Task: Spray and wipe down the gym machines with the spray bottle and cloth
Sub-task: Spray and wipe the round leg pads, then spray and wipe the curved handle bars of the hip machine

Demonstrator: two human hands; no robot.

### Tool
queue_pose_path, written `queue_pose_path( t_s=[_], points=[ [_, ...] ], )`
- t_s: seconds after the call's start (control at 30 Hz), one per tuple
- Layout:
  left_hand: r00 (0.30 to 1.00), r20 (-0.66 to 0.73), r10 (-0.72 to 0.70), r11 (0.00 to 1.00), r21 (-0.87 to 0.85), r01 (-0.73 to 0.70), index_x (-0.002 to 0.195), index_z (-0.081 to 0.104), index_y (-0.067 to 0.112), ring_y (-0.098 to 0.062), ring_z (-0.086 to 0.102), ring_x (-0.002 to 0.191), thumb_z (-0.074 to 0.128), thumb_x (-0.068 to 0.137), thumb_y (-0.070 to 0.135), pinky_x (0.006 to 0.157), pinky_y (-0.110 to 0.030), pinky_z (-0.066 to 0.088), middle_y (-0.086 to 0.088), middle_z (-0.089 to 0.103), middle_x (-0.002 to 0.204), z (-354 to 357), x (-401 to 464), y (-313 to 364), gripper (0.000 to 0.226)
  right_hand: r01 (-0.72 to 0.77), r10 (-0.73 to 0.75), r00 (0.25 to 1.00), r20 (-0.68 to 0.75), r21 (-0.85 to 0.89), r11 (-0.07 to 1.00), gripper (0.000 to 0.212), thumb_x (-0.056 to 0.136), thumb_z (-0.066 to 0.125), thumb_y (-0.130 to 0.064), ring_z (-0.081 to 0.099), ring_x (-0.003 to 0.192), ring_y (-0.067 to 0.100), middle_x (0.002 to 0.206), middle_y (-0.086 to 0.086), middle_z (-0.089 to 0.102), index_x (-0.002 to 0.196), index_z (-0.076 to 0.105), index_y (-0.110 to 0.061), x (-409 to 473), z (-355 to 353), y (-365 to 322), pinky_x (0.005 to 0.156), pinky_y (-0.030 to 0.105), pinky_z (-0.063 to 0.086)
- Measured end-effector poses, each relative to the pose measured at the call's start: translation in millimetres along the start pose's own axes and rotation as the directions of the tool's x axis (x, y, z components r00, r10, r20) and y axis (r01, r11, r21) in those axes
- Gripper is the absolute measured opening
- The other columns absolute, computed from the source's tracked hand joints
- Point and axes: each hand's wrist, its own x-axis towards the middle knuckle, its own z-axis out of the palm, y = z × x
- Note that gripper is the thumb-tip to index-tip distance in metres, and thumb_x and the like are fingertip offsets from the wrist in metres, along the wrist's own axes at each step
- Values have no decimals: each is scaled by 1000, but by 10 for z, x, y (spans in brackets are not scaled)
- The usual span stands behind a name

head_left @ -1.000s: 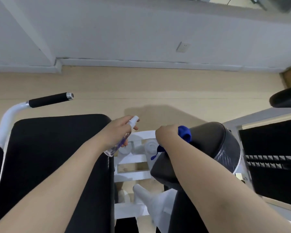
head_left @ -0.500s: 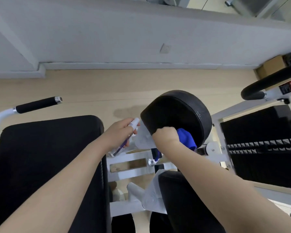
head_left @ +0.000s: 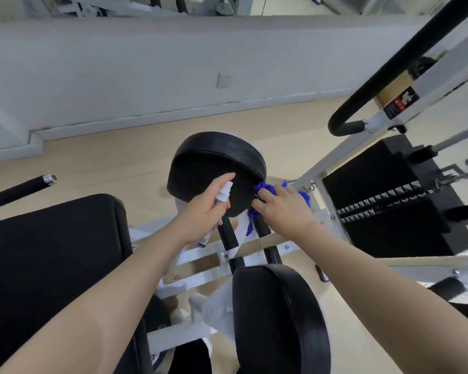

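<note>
The left hand (head_left: 203, 209) has its grip closed around a small clear spray bottle (head_left: 219, 202), fingers wrapped about the body and the forefinger laid over the white nozzle, which points at the near face of a round black roller pad (head_left: 214, 163) in the middle of the scene. The bottle's lower end shows below the palm, just above the white machine frame (head_left: 200, 261). The right hand (head_left: 284, 209) has its grip closed on a blue cloth (head_left: 265, 188), bunched under the fingers and pressed against the right near edge of the roller pad; a tail of the cloth hangs down beside the two black posts (head_left: 229, 236) that carry the pad. Both hands sit close together, the left at the pad's near left, the right at its near right, not touching each other. Nearer to the camera, a second black roller pad (head_left: 278, 317) stands on the same posts. At the left lies a wide black padded seat (head_left: 52, 265), with a black foam handle (head_left: 16, 191) tipped in metal farther left. At the right a black weight stack (head_left: 389, 203) sits behind the white frame, and a curved black padded bar (head_left: 395, 68) rises to the far right. The floor (head_left: 106, 168) is pale wood, and a grey wall (head_left: 146, 71) with a socket (head_left: 224, 80) runs along the far side.
</note>
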Motion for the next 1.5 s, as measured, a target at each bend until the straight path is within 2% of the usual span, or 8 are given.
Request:
queue_pose_path(
  t_s=[0.1,0.27,0.53,0.67,0.77,1.1,1.3,1.5],
  points=[
    [999,32,37,999,37,-38,143,16,44,-33,60,81,40,98,20,82,-43,50,-24,60,99,327,41,269,56,-155,162,986,-29,162,974,33,71,71,-15,59,72,29,105,7,61,102,62,-15,-345,23,224,55,28,43],
    [986,116,118,981,139,-134,139,8,55,-33,63,79,40,99,26,80,-42,51,0,62,82,1019,21,719,59,-351,356,931,81,459,816,48,91,48,-24,56,102,29,128,5,49,136,33,-20,-1094,86,590,74,40,52],
    [961,117,249,946,183,-267,143,1,49,-11,52,65,37,99,28,69,-32,46,4,50,71,2159,-198,1401,61,-440,455,877,154,639,631,36,90,52,-24,53,89,15,118,0,53,124,47,-19,-2399,356,971,70,26,39],
    [946,103,308,927,193,-322,125,10,73,-20,60,69,47,95,32,75,-44,54,-3,63,85,2475,-365,1646,62,-390,424,899,108,640,662,34,87,54,-26,51,86,14,113,-3,55,121,49,-22,-2788,365,1051,69,27,39],
    [943,93,320,928,169,-332,125,25,63,-27,60,69,51,93,26,72,-45,54,-10,64,87,2597,-469,1792,55,-391,444,892,88,643,658,30,87,54,-25,57,87,17,108,-3,56,116,51,-22,-2993,265,1098,69,29,45],
    [956,131,262,938,201,-284,135,25,46,-23,51,64,37,97,23,63,-46,52,-11,55,75,3137,-861,1964,45,-586,684,711,164,677,446,32,89,51,-25,55,92,19,114,-2,53,121,48,-22,-3918,294,918,76,32,46],
    [870,141,473,841,220,-494,129,38,38,-6,45,52,60,89,23,51,-10,40,1,52,66,3331,-991,2373,48,-589,792,610,24,682,433,33,87,51,-24,58,90,24,116,1,56,120,49,-21,-4287,65,980,71,31,47],
    [792,118,599,761,226,-609,132,38,30,7,50,53,54,92,15,50,-6,36,13,47,62,3525,-1034,3048,46,-465,868,478,-134,800,380,41,87,53,-20,54,80,15,104,-8,56,125,41,-22,-4689,-486,1385,71,29,46]
  ],
)
